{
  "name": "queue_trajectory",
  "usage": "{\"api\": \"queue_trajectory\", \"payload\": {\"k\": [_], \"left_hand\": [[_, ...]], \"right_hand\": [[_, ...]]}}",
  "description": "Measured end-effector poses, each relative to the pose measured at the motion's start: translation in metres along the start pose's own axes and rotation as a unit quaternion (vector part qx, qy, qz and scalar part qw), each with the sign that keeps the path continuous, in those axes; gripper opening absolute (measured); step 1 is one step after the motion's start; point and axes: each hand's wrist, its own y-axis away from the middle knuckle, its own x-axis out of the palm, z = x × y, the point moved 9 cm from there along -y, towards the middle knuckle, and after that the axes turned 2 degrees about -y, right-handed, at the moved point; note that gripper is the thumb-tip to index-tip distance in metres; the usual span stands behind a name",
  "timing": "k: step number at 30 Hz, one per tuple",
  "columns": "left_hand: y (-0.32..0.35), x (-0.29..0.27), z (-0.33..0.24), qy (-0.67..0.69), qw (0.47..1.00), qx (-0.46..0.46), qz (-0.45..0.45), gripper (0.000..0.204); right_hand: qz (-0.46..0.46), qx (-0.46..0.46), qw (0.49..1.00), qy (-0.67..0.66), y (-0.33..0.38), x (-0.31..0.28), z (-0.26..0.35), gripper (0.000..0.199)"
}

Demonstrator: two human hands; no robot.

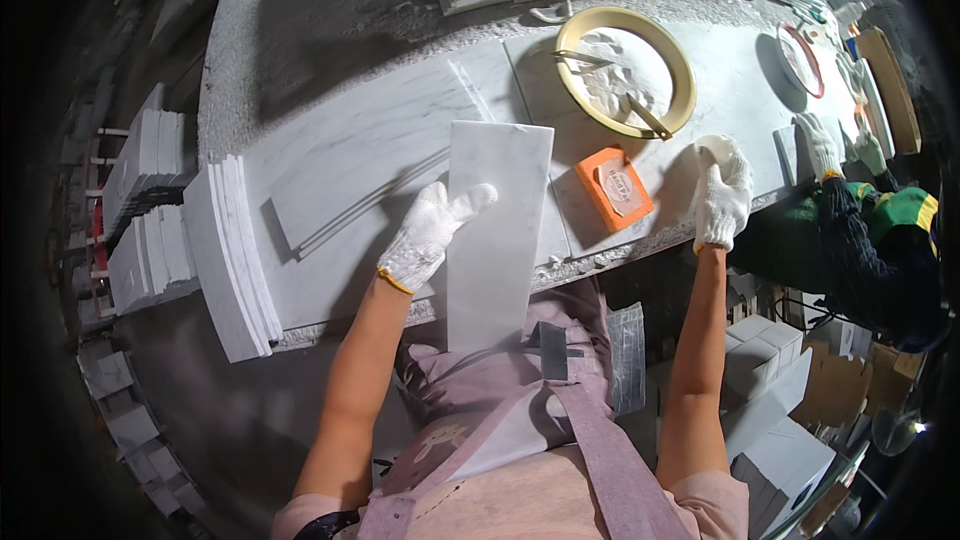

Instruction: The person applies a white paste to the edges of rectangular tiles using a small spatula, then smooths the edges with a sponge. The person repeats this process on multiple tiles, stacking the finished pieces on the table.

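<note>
Left hand [425,235] grips the pale slab [500,240] at the surface's [740,80] front, fingertips partly hidden. Right hand [722,195] half-curled, can't tell if it's holding anything. Orange block [614,190] and powder bowl [685,80] between.

Tabletop [727,68] bright; shadows fall left; rim dark, warped.

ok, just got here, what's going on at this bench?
Someone in white gloves has a marble tile in the left hand, thumb across its face, its lower end over the apron. The right hand is at the bench's front edge, right of an orange box; whether it holds anything is unclear. A yellow bowl of white powder sits behind the box. A co-worker's gloved hand is further right.
</note>
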Motion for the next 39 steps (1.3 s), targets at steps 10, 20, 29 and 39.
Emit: {"api": "queue_trajectory", "payload": {"k": [10, 20, 29, 39], "left_hand": [[0.017, 0.015, -0.025, 0.005, 1.0, -0.001, 0.029, 0.048], [0.018, 0.008, -0.03, -0.088, 0.996, 0.013, -0.013, 0.042], [0.007, 0.002, -0.015, -0.249, 0.969, 0.011, -0.003, 0.039], [0.005, 0.007, -0.021, -0.385, 0.921, 0.052, 0.034, 0.037]], "right_hand": [[0.108, -0.014, 0.962, -0.249, 0.024, -0.03, 0.061, 0.033], [0.453, -0.047, 0.856, -0.243, 0.089, 0.033, 0.168, 0.056], [0.506, -0.077, 0.841, -0.177, 0.097, 0.054, 0.187, 0.052], [0.516, -0.09, 0.838, -0.152, 0.097, 0.066, 0.186, 0.053]]}}
